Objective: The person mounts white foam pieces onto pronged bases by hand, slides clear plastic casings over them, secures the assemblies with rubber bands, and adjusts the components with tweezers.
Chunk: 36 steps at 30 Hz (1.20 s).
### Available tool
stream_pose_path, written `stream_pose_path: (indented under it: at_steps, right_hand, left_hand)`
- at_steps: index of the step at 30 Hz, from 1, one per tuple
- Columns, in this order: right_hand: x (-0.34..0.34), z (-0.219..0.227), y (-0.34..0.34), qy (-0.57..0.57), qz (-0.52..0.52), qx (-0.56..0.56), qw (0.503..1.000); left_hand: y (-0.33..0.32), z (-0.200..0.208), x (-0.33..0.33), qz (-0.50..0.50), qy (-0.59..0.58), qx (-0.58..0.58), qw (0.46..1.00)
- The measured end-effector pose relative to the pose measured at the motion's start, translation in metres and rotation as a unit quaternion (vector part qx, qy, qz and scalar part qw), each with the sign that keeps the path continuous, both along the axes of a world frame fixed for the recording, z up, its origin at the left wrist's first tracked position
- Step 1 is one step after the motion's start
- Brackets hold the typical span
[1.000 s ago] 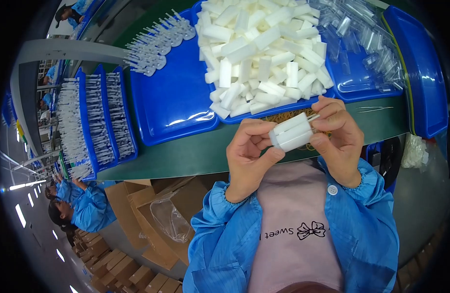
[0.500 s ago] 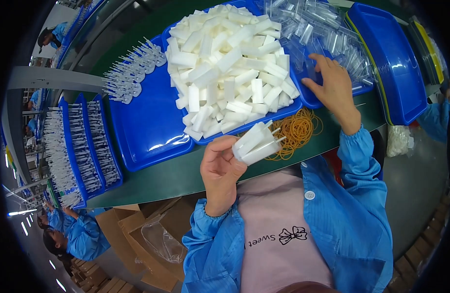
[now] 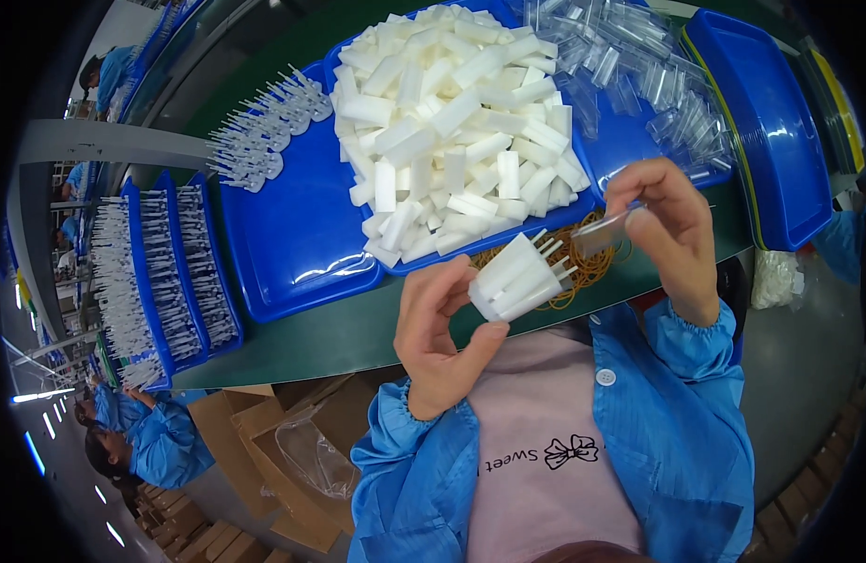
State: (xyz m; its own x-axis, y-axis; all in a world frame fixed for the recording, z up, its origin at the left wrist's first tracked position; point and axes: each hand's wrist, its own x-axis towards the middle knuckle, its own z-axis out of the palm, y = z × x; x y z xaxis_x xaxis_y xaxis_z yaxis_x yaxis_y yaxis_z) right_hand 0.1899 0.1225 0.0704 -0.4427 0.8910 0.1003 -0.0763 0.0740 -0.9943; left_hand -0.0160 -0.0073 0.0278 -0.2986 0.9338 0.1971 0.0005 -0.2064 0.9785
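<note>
My left hand [image 3: 442, 338] grips a bundle of white foam blocks [image 3: 515, 280] between thumb and fingers. Several thin white prongs stick out of its right side. In my right hand [image 3: 675, 239], a small clear plastic piece [image 3: 600, 234] is pinched between thumb and fingers, just right of the bundle and apart from it. Beneath both hands lies a heap of tan rubber bands [image 3: 588, 267], partly hidden. Beyond the bundle is a large pile of white foam blocks [image 3: 452, 127] in a blue tray. Clear plastic pieces [image 3: 672, 80] fill the tray at the far right.
Pronged white discs [image 3: 264, 141] sit at the far end of a blue tray [image 3: 306, 258] on the left. Beside it stand blue racks of white pronged parts [image 3: 175, 281]. Stacked blue trays [image 3: 766, 122] are at right. An open cardboard box [image 3: 254, 427] lies below. Co-workers [image 3: 165, 441] sit at left.
My right hand has come back from the tray of clear pieces toward the bundle, with one clear piece in it. The left hand still holds the bundle, shifted slightly right.
</note>
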Motion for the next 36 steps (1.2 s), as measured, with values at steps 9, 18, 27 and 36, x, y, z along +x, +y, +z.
stream_pose_path:
  at_steps: [9,18,27,36]
  right_hand:
    - [-0.001,-0.003,-0.004,-0.050,0.056,0.038,0.996]
    - [0.004,0.003,-0.005,0.002,0.085,-0.042,0.995]
    - [0.010,0.007,-0.010,-0.003,0.060,0.078,0.995]
    - [0.015,0.018,-0.011,-0.051,0.036,0.187,0.980]
  left_hand:
    - [-0.002,0.009,-0.001,0.004,0.146,0.018,0.989]
    - [0.003,0.028,0.001,-0.024,0.264,0.058,0.962]
    - [0.003,0.037,0.005,-0.006,0.305,0.050,0.951]
    - [0.002,0.042,0.008,0.011,0.392,0.060,0.918]
